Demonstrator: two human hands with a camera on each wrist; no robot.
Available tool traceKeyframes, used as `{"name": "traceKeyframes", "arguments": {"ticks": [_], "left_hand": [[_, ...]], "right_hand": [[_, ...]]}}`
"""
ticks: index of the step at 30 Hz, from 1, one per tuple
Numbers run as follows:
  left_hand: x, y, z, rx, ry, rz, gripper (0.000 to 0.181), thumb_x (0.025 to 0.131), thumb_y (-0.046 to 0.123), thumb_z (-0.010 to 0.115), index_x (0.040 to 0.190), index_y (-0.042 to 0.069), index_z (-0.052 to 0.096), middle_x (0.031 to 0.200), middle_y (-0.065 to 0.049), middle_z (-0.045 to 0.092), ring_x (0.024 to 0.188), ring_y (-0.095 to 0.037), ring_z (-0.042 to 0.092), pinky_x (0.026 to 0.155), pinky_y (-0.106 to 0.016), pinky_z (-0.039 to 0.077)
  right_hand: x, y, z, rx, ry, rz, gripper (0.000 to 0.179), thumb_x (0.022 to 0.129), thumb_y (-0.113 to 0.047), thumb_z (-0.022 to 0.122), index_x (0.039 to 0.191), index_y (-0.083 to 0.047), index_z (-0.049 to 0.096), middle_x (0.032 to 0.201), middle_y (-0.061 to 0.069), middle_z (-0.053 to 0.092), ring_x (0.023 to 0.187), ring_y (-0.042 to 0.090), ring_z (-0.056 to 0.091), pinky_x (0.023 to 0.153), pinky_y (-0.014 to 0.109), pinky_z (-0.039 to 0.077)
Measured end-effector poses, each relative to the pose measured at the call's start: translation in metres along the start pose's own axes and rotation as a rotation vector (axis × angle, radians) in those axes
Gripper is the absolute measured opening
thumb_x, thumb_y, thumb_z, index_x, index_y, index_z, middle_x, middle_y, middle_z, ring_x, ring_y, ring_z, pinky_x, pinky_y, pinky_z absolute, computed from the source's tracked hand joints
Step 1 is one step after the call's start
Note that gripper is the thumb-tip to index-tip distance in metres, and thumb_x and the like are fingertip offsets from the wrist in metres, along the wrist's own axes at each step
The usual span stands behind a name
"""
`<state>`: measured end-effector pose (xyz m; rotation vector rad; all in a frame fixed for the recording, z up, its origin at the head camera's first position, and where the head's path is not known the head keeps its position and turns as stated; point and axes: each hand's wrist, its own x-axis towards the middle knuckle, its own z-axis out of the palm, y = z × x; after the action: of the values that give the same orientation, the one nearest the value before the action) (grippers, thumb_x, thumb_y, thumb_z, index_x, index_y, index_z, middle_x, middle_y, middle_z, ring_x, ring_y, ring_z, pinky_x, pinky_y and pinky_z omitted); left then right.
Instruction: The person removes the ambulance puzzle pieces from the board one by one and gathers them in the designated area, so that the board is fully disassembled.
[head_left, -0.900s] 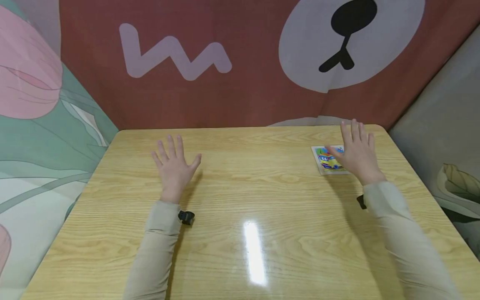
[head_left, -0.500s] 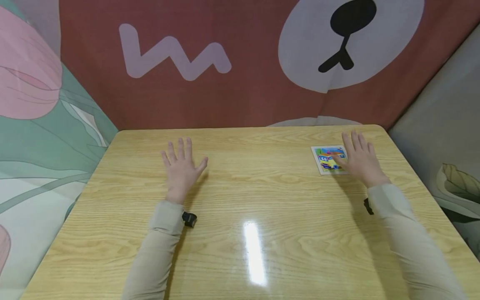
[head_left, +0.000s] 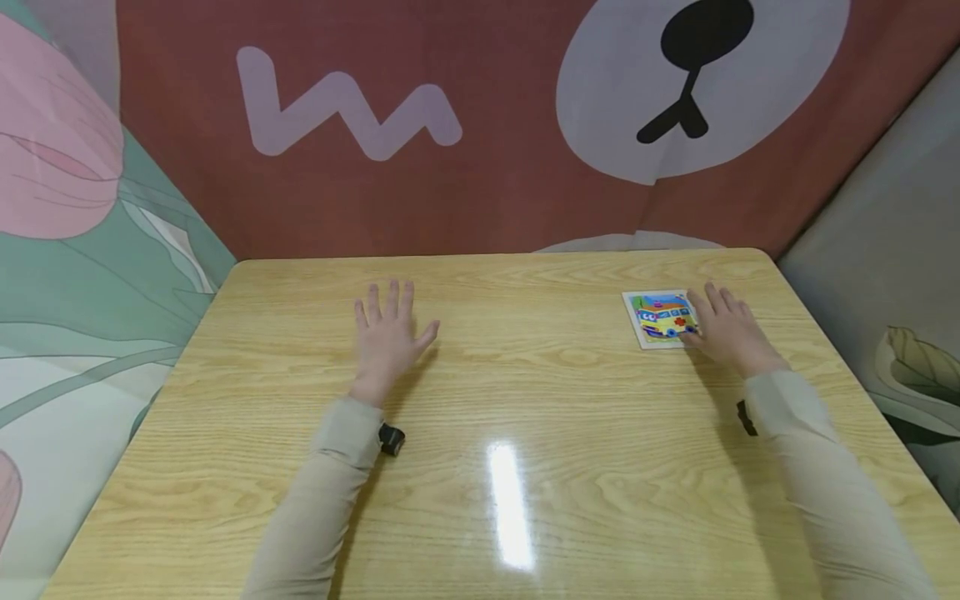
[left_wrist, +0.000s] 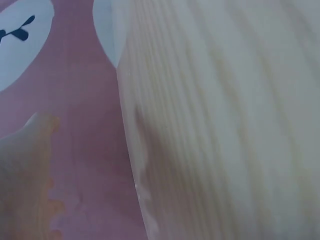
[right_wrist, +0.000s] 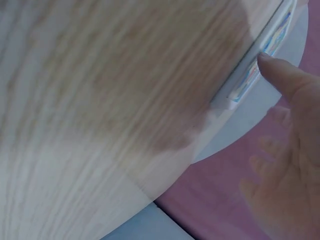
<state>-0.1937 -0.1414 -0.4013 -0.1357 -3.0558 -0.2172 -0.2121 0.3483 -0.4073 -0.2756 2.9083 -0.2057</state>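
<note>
A small square picture board (head_left: 657,318), white-edged and printed with a cartoon yellow ambulance, lies flat near the table's far right. My right hand (head_left: 735,337) is over its right side, fingers spread and hiding that edge. In the right wrist view the thumb (right_wrist: 280,72) overlaps the board (right_wrist: 250,75); whether it touches I cannot tell. The other fingers extend beyond, holding nothing visible. My left hand (head_left: 385,350) hovers above the left half of the table, fingers spread, holding nothing. Only part of the left hand (left_wrist: 25,180) shows in the left wrist view.
The wooden table (head_left: 525,375) reaches back to a red-brown printed curtain (head_left: 495,200). A floral curtain (head_left: 67,333) hangs at the left and a grey one (head_left: 885,233) at the right. Light glares off the table's front middle.
The right hand has lowered and shifted toward the board's right edge, uncovering more of the picture. The left hand has drifted rightward, fingers still spread. The board has stayed put.
</note>
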Motion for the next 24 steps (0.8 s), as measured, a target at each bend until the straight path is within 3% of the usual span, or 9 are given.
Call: {"name": "traceKeyframes", "arguments": {"ticks": [5,14,24], "left_hand": [[0.004,0.016,0.003,0.001,-0.025,0.056,0.077,0.095,0.056,0.042,0.155,0.015,0.014,0.161,-0.012,0.017,0.148,-0.040,0.009,0.121,-0.058,0.006],[0.012,0.055,0.011,0.034,-0.037,0.196,0.066,0.098,0.047,0.042,0.153,0.016,0.024,0.156,-0.010,0.032,0.146,-0.036,0.023,0.121,-0.053,0.016],[0.018,0.088,0.020,0.004,-0.011,0.305,0.055,0.100,0.038,0.042,0.148,0.013,0.034,0.150,-0.008,0.043,0.141,-0.031,0.035,0.119,-0.049,0.024]], "right_hand": [[0.000,0.002,0.004,-0.035,-0.012,-0.032,0.064,0.099,-0.028,0.050,0.145,0.009,0.023,0.149,0.042,0.009,0.135,0.061,0.011,0.111,0.070,0.011],[-0.001,0.002,0.005,-0.094,-0.023,-0.067,0.057,0.101,-0.026,0.046,0.142,0.012,0.032,0.142,0.041,0.028,0.130,0.058,0.027,0.109,0.068,0.023],[-0.002,0.003,0.008,-0.065,-0.093,-0.060,0.065,0.104,-0.039,0.034,0.146,0.010,0.025,0.146,0.041,0.023,0.133,0.058,0.022,0.110,0.067,0.020]]}}
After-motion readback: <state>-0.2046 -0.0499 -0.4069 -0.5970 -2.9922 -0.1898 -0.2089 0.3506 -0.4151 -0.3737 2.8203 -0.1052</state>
